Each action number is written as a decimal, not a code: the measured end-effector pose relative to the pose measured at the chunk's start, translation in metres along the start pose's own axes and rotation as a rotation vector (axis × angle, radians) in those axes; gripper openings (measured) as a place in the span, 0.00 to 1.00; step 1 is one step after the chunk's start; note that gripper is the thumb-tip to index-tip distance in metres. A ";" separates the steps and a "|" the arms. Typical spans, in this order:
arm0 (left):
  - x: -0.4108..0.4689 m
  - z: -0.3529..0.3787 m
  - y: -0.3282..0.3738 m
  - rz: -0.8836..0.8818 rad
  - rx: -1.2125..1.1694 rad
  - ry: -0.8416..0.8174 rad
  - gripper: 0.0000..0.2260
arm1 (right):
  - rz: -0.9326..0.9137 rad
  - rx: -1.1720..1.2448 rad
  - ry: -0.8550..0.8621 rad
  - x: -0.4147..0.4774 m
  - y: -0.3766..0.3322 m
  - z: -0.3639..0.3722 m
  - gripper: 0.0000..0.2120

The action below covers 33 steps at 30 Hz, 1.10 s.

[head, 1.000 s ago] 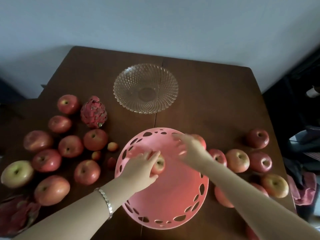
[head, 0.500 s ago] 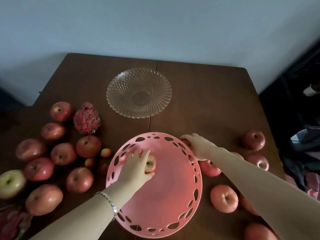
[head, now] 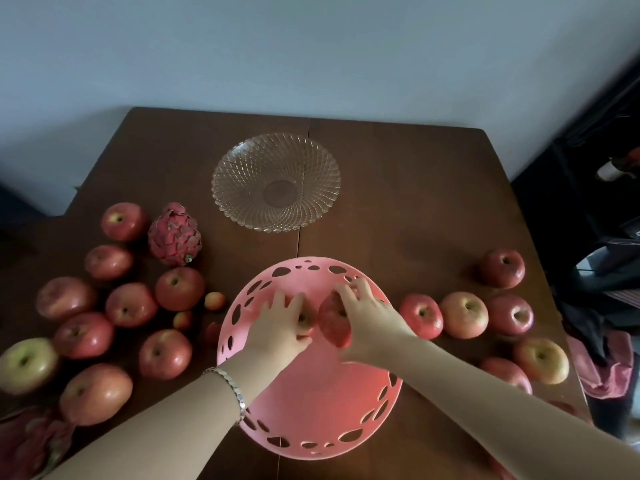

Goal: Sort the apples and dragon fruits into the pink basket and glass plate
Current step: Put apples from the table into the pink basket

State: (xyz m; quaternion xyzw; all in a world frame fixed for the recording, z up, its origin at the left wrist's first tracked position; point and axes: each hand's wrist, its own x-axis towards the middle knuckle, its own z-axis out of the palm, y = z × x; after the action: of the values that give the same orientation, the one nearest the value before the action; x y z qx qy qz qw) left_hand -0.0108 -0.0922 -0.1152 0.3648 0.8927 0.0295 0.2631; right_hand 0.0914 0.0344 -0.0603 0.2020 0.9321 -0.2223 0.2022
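Pink plastic basket (head: 311, 403), round and perforated, is taking two apples.
Left hand (head: 280, 327) is cupping a small apple (head: 305, 322) and right hand (head: 367, 320) is gripping a glossy red apple (head: 333, 323) inside it; beyond, one scaly dragon fruit (head: 175, 233) and one ribbed glass plate (head: 276, 181) are sitting.

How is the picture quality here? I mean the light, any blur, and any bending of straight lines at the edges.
Head view: dim, soft light, brightest on the wall; the table looks dark. Small highlights sit on the apples, and the glass plate glints faintly. The right hand and its apple are slightly blurred; the left hand is sharper. The wide lens makes the table edges splay outward.
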 end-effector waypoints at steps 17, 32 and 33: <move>-0.013 0.006 0.021 0.204 0.100 0.058 0.26 | 0.084 -0.009 0.017 0.014 0.006 0.036 0.50; -0.012 -0.010 0.033 0.102 0.145 0.050 0.22 | 0.235 -0.275 0.015 -0.008 0.107 0.010 0.43; -0.013 -0.011 0.035 0.119 0.134 0.071 0.21 | 0.244 -0.238 0.058 -0.010 0.108 0.007 0.43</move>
State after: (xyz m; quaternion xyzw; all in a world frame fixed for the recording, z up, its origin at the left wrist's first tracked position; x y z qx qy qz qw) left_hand 0.0140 -0.0739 -0.0909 0.4324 0.8783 -0.0017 0.2041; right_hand 0.1519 0.1161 -0.0975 0.2949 0.9259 -0.0779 0.2231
